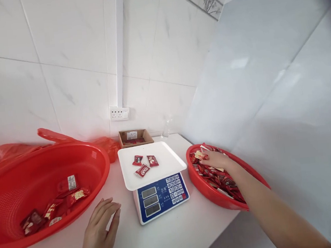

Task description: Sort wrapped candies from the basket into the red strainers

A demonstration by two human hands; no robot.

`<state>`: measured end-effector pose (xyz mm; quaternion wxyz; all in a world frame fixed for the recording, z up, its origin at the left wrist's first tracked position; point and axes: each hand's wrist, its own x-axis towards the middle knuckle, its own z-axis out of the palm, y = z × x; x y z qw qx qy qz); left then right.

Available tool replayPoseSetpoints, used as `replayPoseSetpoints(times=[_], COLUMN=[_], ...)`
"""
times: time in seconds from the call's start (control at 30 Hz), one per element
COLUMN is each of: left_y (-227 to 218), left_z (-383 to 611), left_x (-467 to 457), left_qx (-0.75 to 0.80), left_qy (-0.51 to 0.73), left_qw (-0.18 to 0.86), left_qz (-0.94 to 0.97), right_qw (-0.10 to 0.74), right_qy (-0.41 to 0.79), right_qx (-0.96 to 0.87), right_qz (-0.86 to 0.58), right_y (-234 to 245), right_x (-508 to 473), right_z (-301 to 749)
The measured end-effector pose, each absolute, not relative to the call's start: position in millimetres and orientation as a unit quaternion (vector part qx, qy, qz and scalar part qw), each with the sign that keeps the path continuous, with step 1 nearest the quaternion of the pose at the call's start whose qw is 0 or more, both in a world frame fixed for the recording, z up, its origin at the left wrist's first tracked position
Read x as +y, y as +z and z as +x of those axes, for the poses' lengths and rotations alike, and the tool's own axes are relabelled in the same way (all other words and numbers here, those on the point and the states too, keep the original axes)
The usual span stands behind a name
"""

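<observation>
My right hand [215, 159] reaches into a red bowl [207, 192] full of red wrapped candies [217, 179] at the right, fingers closed on a candy [201, 155] near the far rim. My left hand [100, 225] lies flat and open on the white counter, between a big red basket [42, 178] and a digital scale [160, 196]. Three red candies [144, 165] lie on the scale's white tray [169, 166]. Several wrapped candies [53, 207] sit in the basket's bottom.
A small cardboard box [134, 137] stands against the tiled wall behind the scale, under a wall socket [119, 113]. Red plastic bags [12, 150] lie behind the basket. A clear bottle [166, 129] is in the corner. The counter edge runs along the lower right.
</observation>
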<state>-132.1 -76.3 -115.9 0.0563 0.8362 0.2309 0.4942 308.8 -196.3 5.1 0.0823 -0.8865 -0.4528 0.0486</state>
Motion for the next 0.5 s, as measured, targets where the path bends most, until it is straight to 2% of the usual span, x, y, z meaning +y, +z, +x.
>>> replayPoseSetpoints(times=[0.17, 0.33, 0.5], left_y=[-118, -119, -119], left_z=[-129, -130, -131], left_x=[-75, -75, -74], left_qx=[0.229, 0.247, 0.272], left_qy=[0.493, 0.484, 0.481], left_qw=[0.051, 0.048, 0.06], left_qz=[0.838, 0.838, 0.831], right_qw=[0.057, 0.078, 0.101], right_qy=[0.154, 0.106, 0.085], right_qx=[-0.474, -0.438, -0.462], right_qz=[-0.865, -0.889, -0.877], right_y=[-33, -52, -37], right_x=[-208, -195, -195], right_z=[295, 286, 302])
